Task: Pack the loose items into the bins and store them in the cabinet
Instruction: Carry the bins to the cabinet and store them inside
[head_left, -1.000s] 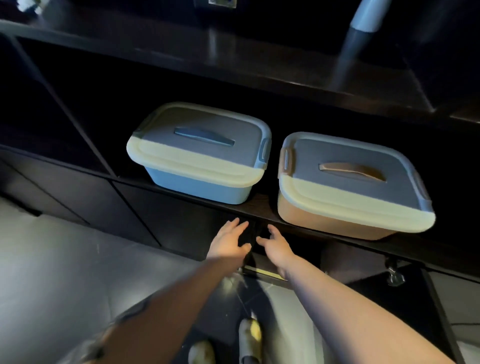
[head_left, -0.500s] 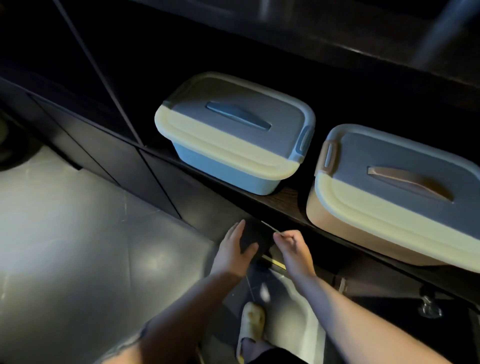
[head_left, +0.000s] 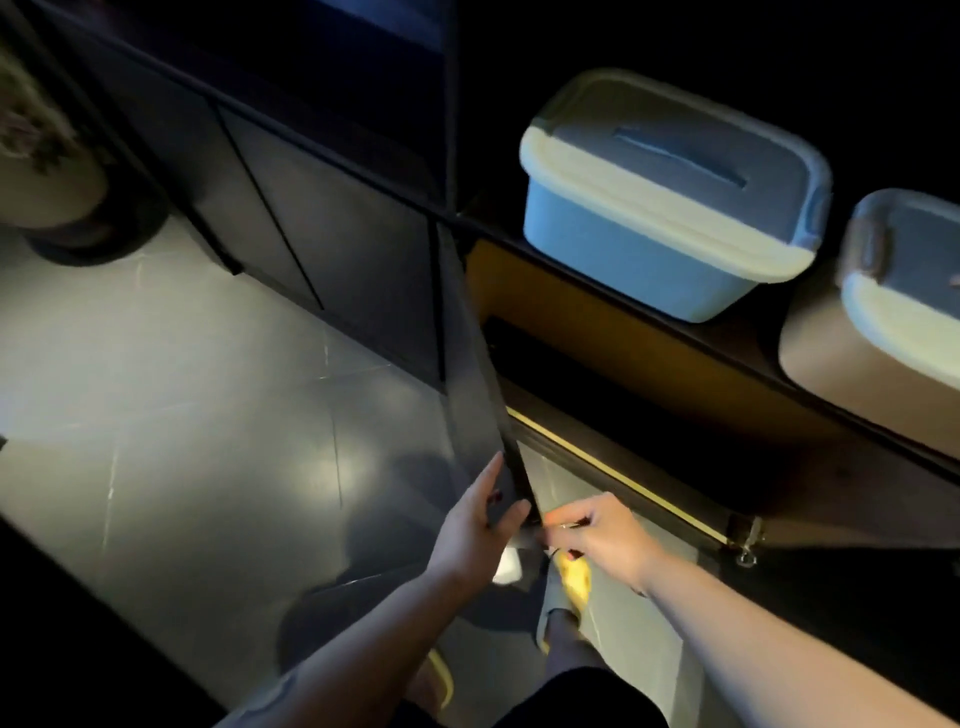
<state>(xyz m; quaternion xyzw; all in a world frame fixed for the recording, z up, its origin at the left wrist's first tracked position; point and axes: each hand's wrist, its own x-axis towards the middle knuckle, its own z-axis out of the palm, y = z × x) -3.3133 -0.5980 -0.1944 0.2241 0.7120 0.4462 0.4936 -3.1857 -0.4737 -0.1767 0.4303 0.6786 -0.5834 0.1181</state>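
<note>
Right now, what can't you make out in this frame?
- Bin contents: lids cover the blue bin and the tan bin.
- Tan bin: cut off by the right edge.
- Open cabinet interior: too dark.
- Right hand: what its curled fingers hold is blurred.
- Left hand: fingertips hidden behind the door it grips.

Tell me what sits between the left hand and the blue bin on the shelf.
In the head view, the opened dark cabinet door runs up from the left hand, then the lit cabinet opening and shelf edge below the blue bin.
</note>
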